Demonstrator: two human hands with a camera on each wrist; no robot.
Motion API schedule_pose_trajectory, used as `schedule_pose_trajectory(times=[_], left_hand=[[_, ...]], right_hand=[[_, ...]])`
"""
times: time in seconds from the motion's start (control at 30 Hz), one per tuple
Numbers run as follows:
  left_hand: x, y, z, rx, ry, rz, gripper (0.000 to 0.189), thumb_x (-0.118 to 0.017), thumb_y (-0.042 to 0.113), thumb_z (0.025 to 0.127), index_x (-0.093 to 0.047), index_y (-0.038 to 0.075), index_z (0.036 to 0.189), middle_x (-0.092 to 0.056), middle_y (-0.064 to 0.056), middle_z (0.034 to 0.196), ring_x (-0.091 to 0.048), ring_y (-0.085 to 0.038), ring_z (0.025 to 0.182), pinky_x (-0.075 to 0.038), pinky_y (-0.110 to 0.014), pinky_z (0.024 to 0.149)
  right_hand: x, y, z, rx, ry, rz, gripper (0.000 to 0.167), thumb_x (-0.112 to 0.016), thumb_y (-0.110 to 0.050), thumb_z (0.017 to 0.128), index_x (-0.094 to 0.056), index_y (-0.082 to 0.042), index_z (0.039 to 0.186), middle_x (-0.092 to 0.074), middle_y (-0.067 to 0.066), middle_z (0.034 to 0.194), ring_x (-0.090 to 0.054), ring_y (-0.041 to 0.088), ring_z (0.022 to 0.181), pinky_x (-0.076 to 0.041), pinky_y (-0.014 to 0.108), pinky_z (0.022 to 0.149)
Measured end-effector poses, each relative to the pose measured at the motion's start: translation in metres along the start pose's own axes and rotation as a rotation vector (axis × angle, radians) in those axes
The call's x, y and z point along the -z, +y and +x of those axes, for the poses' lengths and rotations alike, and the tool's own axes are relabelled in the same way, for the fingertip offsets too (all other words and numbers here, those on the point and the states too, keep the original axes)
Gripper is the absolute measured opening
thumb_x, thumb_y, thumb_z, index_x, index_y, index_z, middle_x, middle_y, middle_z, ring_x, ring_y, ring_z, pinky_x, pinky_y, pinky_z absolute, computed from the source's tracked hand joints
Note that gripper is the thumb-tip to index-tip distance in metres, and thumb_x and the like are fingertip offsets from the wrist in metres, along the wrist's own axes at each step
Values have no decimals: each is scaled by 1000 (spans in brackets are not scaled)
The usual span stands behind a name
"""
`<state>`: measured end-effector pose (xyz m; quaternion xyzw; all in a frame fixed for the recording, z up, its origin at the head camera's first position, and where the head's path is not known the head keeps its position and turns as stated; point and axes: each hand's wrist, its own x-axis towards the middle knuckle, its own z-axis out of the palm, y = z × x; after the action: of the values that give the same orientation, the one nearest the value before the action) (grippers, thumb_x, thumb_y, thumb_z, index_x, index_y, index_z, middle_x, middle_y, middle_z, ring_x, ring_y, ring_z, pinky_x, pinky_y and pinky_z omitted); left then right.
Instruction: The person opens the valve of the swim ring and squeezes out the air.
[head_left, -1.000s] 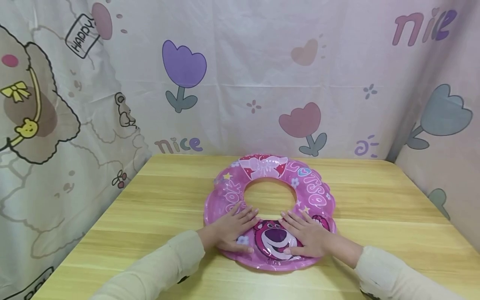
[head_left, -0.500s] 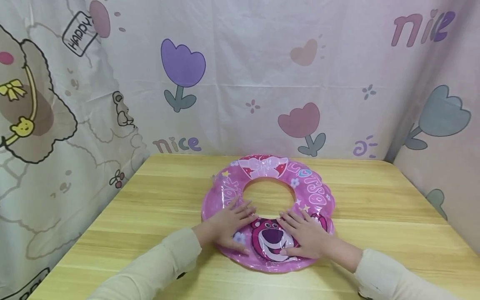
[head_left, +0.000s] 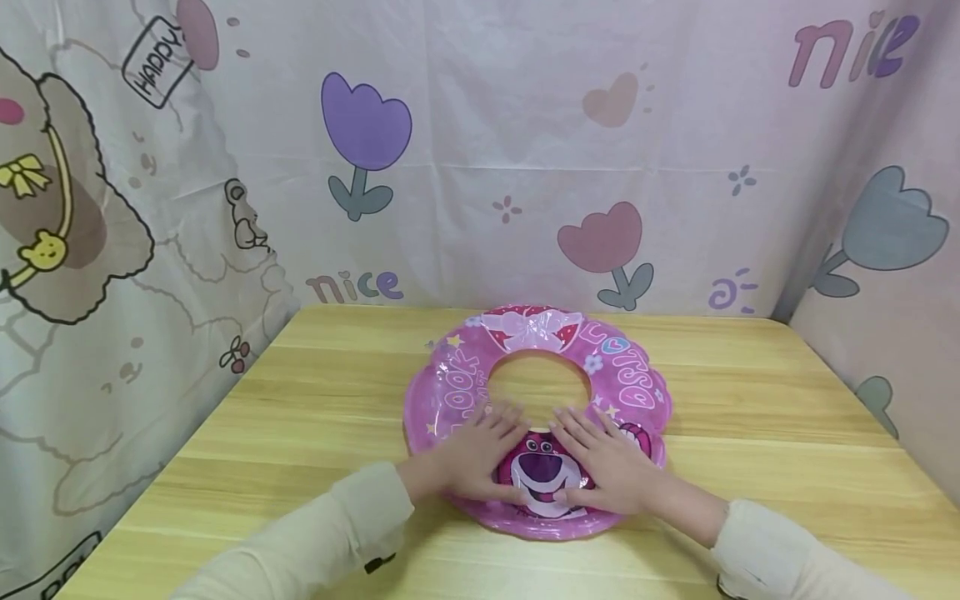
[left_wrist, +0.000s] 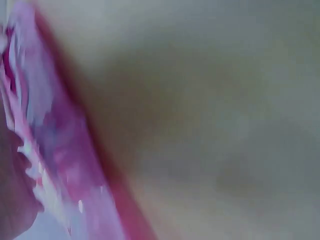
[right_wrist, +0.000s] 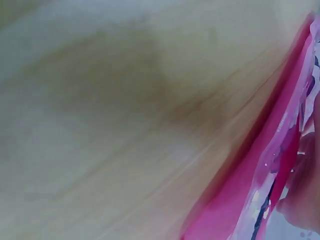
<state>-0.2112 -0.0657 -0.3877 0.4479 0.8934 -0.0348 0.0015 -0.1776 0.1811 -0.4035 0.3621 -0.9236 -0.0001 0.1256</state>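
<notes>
A pink inflatable swim ring with a printed bear face, a bow and lettering lies flat on the wooden table. My left hand rests on its near left part, fingers straight and pointing toward the hole. On the near right part lies my right hand, its fingers also spread out flat. The bear face shows between the two hands. In the left wrist view, the ring's side runs down the left edge. The right wrist view catches the ring's pink edge beside part of the right hand.
The table has a light wood grain and extends on all sides of the ring. A printed curtain with tulips hangs behind the table's far edge. More printed cloth covers the left side.
My left hand has shifted to the right across the ring, nearer the bear face. The right hand stays almost in place, and the ring has barely moved.
</notes>
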Motion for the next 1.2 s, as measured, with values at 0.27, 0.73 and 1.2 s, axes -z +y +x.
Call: schedule_pose_trajectory(times=[0.27,0.73,1.2], left_hand=[[-20,24,2,37,78,29,102,-40,76,79,-18,5,148,-14,-18,155,-10,-34,144,-11,-57,114],[-30,27,3,75,46,87,103,-35,79,78,-16,6,149,-8,-16,156,-9,-34,144,-9,-56,115],[-29,29,1,76,32,121,101,-34,79,79,-21,7,148,-16,-14,155,-16,-31,143,-12,-53,115]], right_hand=[[-1,0,-1,77,-39,-20,85,-43,-67,85,-38,-3,141,-36,16,148,-32,36,136,-15,51,115],[-7,0,-4,59,-147,21,83,-41,-65,87,-34,-4,143,-33,16,149,-29,35,138,-21,58,109],[-10,0,-4,48,-176,34,84,-34,-69,87,-34,-7,143,-30,13,151,-27,34,139,-20,56,111]])
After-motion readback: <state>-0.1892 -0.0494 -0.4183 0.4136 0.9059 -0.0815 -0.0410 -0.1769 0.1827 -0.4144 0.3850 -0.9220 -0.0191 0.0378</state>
